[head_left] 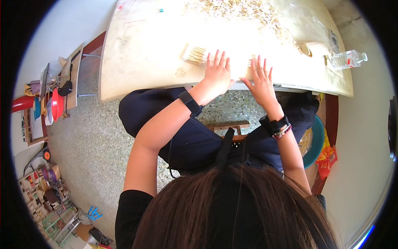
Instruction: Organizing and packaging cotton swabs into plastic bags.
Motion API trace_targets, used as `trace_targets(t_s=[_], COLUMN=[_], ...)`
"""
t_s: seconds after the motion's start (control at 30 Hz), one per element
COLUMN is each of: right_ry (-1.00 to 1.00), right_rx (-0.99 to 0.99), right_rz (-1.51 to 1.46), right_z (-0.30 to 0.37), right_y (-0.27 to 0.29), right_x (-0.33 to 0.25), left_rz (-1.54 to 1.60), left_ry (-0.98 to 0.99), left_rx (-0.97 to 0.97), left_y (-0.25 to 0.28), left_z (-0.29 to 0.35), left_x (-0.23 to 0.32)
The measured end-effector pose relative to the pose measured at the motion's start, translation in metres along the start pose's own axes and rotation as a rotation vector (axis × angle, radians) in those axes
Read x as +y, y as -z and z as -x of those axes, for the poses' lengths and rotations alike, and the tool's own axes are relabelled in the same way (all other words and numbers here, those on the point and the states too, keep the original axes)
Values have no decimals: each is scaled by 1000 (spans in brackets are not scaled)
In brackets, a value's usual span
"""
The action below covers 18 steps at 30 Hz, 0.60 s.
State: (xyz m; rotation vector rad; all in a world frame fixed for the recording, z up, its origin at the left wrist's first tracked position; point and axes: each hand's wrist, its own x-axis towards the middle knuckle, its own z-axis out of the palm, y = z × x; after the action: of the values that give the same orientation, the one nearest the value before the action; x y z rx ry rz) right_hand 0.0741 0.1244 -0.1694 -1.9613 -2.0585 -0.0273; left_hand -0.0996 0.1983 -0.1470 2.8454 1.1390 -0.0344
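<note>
Remote op view, one head cam: both hands at the near edge of the pale table (141, 54), palms down AFAICT. L hand (218, 74): fingers extended, slightly apart, nothing visibly gripped; index tip just beside the R end of a pack of thin wooden sticks (195, 54), can't tell if touching. Pack lies flat, looks wrapped in clear film, sticks roughly parallel. R hand (261, 81): fingers extended w/ small gaps, thumb spread wide toward the L hand, no grip I can see. A 2nd small batch of sticks (250, 63) shows just L of the R fingers, mostly washed out/hidden; can't tell if loose or wrapped, or if the hand touches it. Big loose stick pile (248, 12) at the far side of the table, well apart from both hands. Clear plastic bottle (347, 60) on the far R, near a tan cardboard-like roll (306, 50). Step in hand, my call: flat-hand handling of the small stick batches at the edge, prob. squaring or smoothing, i.e. between grasps; low confidence, glare's bad. Next move IMO calls for R fingers closing lightly around the 2nd batch, ends kept aligned, L hand kept off the finished-looking pack so the sticks don't skew.
</note>
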Motion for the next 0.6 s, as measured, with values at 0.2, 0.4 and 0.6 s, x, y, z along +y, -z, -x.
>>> trace_targets(t_s=[0.2, 0.4, 0.6], right_ry=[9, 17, 18], right_rx=[2, 33, 29], right_rz=[-11, -5, -25], right_z=[-1, -7, -9], right_y=[1, 3, 3], right_x=[1, 5, 3], left_rz=[-24, 27, 40], left_ry=[4, 68, 60], left_rx=[-17, -13, 9], left_y=[5, 11, 8], left_z=[1, -11, -15], left_x=[3, -1, -4])
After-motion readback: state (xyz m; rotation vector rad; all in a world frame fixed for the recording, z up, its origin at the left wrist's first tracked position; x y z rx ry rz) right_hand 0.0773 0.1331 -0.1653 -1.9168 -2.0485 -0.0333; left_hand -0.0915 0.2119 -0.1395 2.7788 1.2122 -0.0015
